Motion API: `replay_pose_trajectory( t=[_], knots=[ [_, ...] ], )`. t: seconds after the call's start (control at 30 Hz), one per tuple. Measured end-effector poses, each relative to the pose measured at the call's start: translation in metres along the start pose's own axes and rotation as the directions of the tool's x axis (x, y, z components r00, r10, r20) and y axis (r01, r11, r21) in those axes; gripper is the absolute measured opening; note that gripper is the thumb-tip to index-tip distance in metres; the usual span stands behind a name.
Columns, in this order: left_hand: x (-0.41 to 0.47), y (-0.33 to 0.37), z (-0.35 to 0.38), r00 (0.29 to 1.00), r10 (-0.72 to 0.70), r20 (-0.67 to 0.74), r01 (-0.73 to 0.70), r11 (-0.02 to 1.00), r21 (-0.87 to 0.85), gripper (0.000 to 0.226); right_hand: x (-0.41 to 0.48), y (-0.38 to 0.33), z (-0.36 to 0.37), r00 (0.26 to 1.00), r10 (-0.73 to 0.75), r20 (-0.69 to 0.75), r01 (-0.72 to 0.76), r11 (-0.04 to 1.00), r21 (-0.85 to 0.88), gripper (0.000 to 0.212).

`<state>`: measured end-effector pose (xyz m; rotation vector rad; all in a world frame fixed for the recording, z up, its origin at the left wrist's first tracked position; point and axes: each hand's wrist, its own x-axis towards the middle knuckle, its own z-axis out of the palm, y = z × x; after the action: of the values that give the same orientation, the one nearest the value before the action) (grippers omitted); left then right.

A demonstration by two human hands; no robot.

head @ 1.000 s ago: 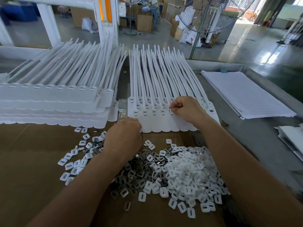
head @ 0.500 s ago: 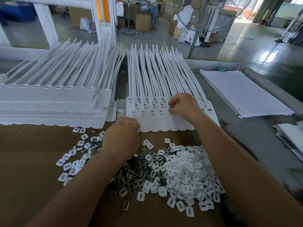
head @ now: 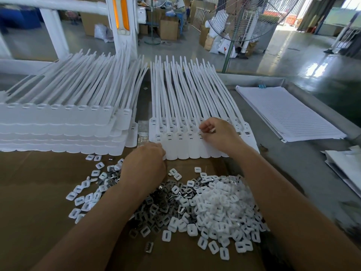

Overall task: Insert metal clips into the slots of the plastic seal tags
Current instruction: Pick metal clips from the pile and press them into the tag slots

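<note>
Head view is looking down on the middle row of seal tags (head: pixel 181 147), which is lying fanned on the bench with its flat heads toward the person and its long tails pointing away. The right hand (head: pixel 220 133) is resting on the heads in the right half of that row. Its fingers are curling in, and thumb and forefinger are pinching a small pale piece (head: pixel 212 130) just above a slot; the piece is too small to tell whether it is a metal clip. This hand and its forearm are covering the heads toward the row's right end.

The left hand (head: pixel 144 165) is sitting at the row's near left corner with its knuckles toward the camera. Its fingers are curling under and hiding behind the back of the hand, so I cannot tell whether it is holding anything.

Just nearer than the row, loose parts are spreading over a cardboard sheet (head: pixel 29 192). Dark metal clips (head: pixel 156 209) are lying in the middle, and white slotted caps (head: pixel 218 208) are piling to the right and scattering to the left. Both forearms are crossing this heap and hiding part of it.

Left of the row, a tall stack of tags (head: pixel 58 122) is lying just beside it. Right of the row, well apart, a pad of lined paper (head: pixel 289 114) is lying on the grey bench (head: pixel 293 167). Beyond the row's tails, a white frame post (head: pixel 121 26) and a standing fan (head: pixel 244 20) are rising from the floor.
</note>
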<state>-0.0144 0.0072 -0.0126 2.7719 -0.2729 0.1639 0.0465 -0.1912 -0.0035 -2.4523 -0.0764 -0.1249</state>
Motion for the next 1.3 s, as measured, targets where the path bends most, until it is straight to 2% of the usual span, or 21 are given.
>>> replay_pose_trajectory(
  t=[0.17, 0.5, 0.77, 0.9, 1.3],
  knots=[
    [0.001, -0.003, 0.0, 1.0, -0.01, 0.018, 0.01, 0.999, -0.034, 0.031, -0.016, 0.011, -0.011, 0.993, -0.043, 0.107, 0.022, 0.982, 0.19, 0.027],
    [-0.001, -0.002, 0.0, 1.0, -0.004, -0.018, 0.004, 1.0, -0.02, 0.031, -0.045, 0.014, -0.047, 0.955, -0.07, 0.29, 0.037, 0.992, 0.117, 0.016],
    [-0.002, -0.002, 0.0, 1.0, 0.02, -0.012, -0.02, 1.0, -0.011, 0.03, -0.058, 0.001, -0.049, 0.795, -0.053, 0.605, -0.001, 0.996, 0.088, 0.017],
    [-0.001, -0.001, -0.001, 1.0, 0.015, -0.001, -0.015, 1.0, -0.013, 0.03, -0.056, -0.003, -0.043, 0.773, -0.036, 0.633, 0.021, 0.999, 0.031, 0.02],
    [-0.001, -0.001, -0.001, 1.0, 0.008, -0.003, -0.008, 1.0, -0.019, 0.03, -0.058, -0.005, -0.042, 0.806, -0.03, 0.591, 0.042, 0.999, -0.007, 0.012]
  ],
)
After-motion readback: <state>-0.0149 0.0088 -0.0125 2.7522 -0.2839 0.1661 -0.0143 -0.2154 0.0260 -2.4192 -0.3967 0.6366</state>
